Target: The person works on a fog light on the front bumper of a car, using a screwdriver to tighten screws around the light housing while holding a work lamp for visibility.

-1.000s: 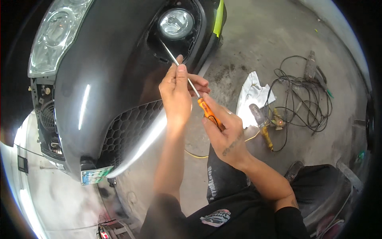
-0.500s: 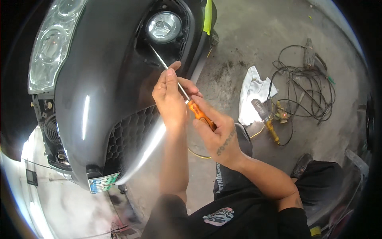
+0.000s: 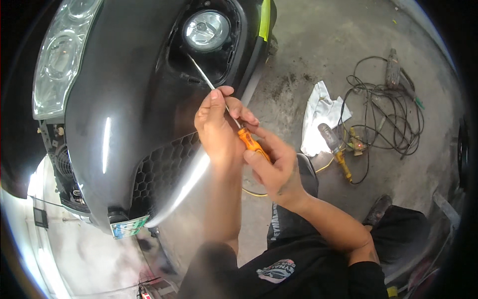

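Note:
A long screwdriver (image 3: 252, 144) with an orange handle slants up and to the left. My right hand (image 3: 279, 172) is closed round its handle. Farther up, my left hand (image 3: 215, 117) pinches the thin metal shaft between thumb and fingers. The tip points into the dark recess just below a round fog lamp (image 3: 206, 31) in a black car bumper (image 3: 134, 65). Whether the tip touches anything in there I cannot tell. Below my left hand lies the bumper's honeycomb grille (image 3: 162, 167), partly covered by glare.
On the concrete floor to the right lie a white cloth (image 3: 318, 117), a tool with a yellow grip (image 3: 338, 157) and a tangle of black cable (image 3: 383, 119). A headlight (image 3: 59, 65) is at the left. Yellow-green tape (image 3: 265, 20) sticks to the bumper's edge.
Both hands have shifted slightly right and down with the screwdriver. My right hand has turned a little on the handle, its fingers now shown differently. The left keeps its pinch.

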`<action>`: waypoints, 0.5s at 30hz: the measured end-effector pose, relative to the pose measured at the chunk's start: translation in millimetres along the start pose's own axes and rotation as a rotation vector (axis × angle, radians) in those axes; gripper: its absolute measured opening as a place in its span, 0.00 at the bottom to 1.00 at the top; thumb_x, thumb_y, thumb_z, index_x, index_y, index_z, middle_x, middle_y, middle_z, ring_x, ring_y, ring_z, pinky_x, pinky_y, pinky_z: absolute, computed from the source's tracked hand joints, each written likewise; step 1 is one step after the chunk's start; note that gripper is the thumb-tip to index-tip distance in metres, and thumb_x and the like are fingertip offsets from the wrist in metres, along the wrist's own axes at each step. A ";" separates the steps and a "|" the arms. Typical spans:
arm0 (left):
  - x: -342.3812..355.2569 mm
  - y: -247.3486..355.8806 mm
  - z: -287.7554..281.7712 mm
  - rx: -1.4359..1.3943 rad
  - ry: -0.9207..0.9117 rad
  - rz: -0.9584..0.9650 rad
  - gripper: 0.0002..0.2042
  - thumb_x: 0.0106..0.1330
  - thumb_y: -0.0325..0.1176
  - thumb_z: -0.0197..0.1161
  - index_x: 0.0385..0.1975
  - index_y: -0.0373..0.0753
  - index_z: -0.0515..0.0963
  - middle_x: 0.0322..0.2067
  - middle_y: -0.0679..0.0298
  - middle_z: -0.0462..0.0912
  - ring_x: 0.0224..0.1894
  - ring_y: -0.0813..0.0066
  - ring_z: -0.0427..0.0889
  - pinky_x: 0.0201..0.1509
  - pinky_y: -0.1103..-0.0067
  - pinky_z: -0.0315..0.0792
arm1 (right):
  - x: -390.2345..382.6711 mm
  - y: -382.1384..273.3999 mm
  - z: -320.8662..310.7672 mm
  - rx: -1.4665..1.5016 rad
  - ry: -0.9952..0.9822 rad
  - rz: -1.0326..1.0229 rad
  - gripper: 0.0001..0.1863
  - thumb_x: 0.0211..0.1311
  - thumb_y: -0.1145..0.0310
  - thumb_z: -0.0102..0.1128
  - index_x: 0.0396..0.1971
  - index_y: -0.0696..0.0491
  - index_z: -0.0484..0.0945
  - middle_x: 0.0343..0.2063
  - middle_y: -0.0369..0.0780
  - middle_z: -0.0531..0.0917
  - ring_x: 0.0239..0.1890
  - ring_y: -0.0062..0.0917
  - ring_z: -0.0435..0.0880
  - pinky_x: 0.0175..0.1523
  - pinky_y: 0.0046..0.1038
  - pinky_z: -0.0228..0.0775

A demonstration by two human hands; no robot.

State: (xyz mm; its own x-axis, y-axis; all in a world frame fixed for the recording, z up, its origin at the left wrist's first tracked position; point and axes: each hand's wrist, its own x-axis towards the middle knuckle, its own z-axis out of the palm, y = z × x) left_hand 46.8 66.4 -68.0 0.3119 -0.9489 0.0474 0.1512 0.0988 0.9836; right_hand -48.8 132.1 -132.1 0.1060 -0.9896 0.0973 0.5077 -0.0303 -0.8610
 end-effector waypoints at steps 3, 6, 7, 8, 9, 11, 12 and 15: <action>1.5 -1.0 -3.6 -0.011 -0.017 0.025 0.15 0.80 0.40 0.53 0.44 0.30 0.75 0.19 0.65 0.71 0.18 0.70 0.76 0.24 0.71 0.77 | -16.7 4.2 -1.6 -0.555 0.059 -0.413 0.28 0.62 0.75 0.60 0.64 0.62 0.74 0.36 0.48 0.82 0.26 0.30 0.83 0.29 0.30 0.74; 2.8 -2.6 -3.2 -0.044 -0.024 0.024 0.15 0.80 0.40 0.52 0.45 0.30 0.75 0.19 0.65 0.71 0.19 0.70 0.77 0.25 0.71 0.78 | -20.7 1.8 -3.6 -0.932 0.023 -0.497 0.31 0.57 0.77 0.63 0.64 0.63 0.74 0.33 0.47 0.81 0.24 0.34 0.82 0.29 0.31 0.74; 2.8 -3.7 -2.3 -0.060 -0.021 0.016 0.15 0.80 0.40 0.52 0.45 0.30 0.75 0.20 0.65 0.71 0.19 0.70 0.77 0.25 0.70 0.78 | -20.4 2.5 -3.5 -1.033 0.007 -0.498 0.32 0.55 0.77 0.63 0.64 0.64 0.74 0.32 0.47 0.80 0.24 0.36 0.82 0.29 0.31 0.75; 2.1 -2.4 -0.8 -0.054 -0.027 0.015 0.15 0.81 0.39 0.52 0.45 0.31 0.75 0.20 0.65 0.71 0.21 0.71 0.77 0.26 0.71 0.78 | -19.1 2.7 -3.9 -1.034 0.009 -0.511 0.31 0.57 0.76 0.63 0.63 0.63 0.74 0.30 0.45 0.79 0.23 0.33 0.81 0.28 0.31 0.74; -0.2 -0.9 -0.3 -0.048 -0.033 0.014 0.15 0.81 0.39 0.52 0.46 0.31 0.75 0.20 0.66 0.71 0.22 0.72 0.77 0.27 0.72 0.78 | -18.2 4.1 -4.3 -1.034 0.011 -0.524 0.30 0.58 0.76 0.62 0.63 0.63 0.75 0.28 0.44 0.79 0.21 0.31 0.80 0.28 0.30 0.73; -1.2 -0.1 0.9 -0.068 -0.037 0.010 0.14 0.81 0.39 0.51 0.47 0.31 0.75 0.21 0.67 0.71 0.23 0.74 0.77 0.29 0.73 0.77 | -15.1 10.8 -1.1 -0.775 0.043 -0.503 0.28 0.61 0.75 0.61 0.64 0.63 0.74 0.24 0.43 0.76 0.19 0.25 0.77 0.25 0.28 0.70; -1.1 -0.7 1.6 -0.093 -0.035 0.007 0.14 0.81 0.39 0.51 0.47 0.31 0.75 0.22 0.67 0.71 0.24 0.74 0.77 0.30 0.72 0.78 | -12.6 16.0 3.8 -0.516 0.072 -0.465 0.28 0.62 0.75 0.61 0.64 0.63 0.74 0.22 0.42 0.75 0.18 0.21 0.75 0.24 0.27 0.68; -1.3 -2.0 4.1 -0.123 -0.034 0.013 0.14 0.81 0.38 0.51 0.48 0.31 0.75 0.23 0.66 0.71 0.24 0.75 0.76 0.29 0.72 0.77 | -12.1 -7.6 -3.0 0.286 0.001 0.228 0.27 0.68 0.71 0.57 0.66 0.60 0.72 0.23 0.41 0.76 0.18 0.22 0.74 0.24 0.24 0.67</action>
State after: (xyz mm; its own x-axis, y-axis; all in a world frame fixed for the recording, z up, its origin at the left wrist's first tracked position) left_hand 42.3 66.2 -69.4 0.2829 -0.9567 0.0682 0.2614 0.1453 0.9542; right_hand -56.5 143.9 -128.3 0.2435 -0.9665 -0.0813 0.6898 0.2315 -0.6860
